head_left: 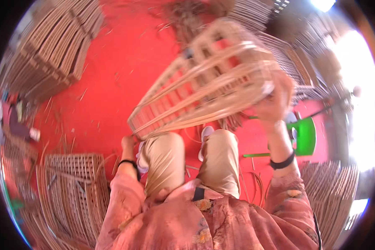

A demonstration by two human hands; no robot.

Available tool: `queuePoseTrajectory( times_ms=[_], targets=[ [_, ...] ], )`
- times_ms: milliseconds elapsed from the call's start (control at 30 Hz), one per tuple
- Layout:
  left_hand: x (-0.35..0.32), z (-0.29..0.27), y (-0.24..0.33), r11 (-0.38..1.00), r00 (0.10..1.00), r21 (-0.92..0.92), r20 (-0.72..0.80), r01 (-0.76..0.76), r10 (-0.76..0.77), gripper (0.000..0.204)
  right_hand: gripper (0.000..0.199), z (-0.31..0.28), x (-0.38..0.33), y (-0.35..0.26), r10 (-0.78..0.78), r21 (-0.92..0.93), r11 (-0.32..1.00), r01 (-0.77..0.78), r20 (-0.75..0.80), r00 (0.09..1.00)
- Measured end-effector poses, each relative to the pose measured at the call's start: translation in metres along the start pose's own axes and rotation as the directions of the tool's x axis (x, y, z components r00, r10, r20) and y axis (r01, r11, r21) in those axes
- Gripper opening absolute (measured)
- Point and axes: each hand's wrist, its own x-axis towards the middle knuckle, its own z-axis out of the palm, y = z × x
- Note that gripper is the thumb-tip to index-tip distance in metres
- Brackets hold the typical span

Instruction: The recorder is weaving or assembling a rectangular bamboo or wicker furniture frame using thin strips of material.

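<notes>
A tan woven basket point(212, 79) with an open lattice is tilted in the air above my knees, blurred by motion. It narrows toward the lower left and is wider at the upper right. My right hand point(279, 98) grips its wide right end, the fingers wrapped over the edge and smeared. At the narrow lower-left corner, my left hand point(128, 144) is closed on the edge; most of its fingers are hidden. Several long pale strips run along the basket's near side.
Stacks of similar woven pieces stand at the upper left point(54, 50), lower left point(73, 183) and lower right point(329, 196). A green plastic stool point(307, 135) is at the right. Loose strips and scraps point(183, 25) lie on the red floor point(112, 58).
</notes>
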Motion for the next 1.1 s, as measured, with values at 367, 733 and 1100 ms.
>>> queuePoseTrajectory(
  times_ms=[367, 733, 1100],
  targets=[
    [-0.213, -0.205, 0.013, -0.010, 0.694, -0.951, -0.217, -0.308, -0.686, 0.044, 0.031, 0.046, 0.004, -0.184, -0.092, 0.478, 0.878, -0.026, 0.221, 0.971],
    [-0.276, -0.307, 0.130, 0.809, 0.447, -0.275, -0.894, -0.520, -0.016, 0.049, 0.026, 0.017, -0.039, -0.207, -0.388, 0.745, 0.440, -0.502, 0.662, 0.642],
    [-0.178, -0.325, 0.129, 0.936, 0.468, 0.107, -0.843, -0.336, 0.265, 0.069, 0.031, -0.039, -0.365, -0.023, 0.182, -0.252, 0.257, -0.933, 0.961, -0.209]
  ],
)
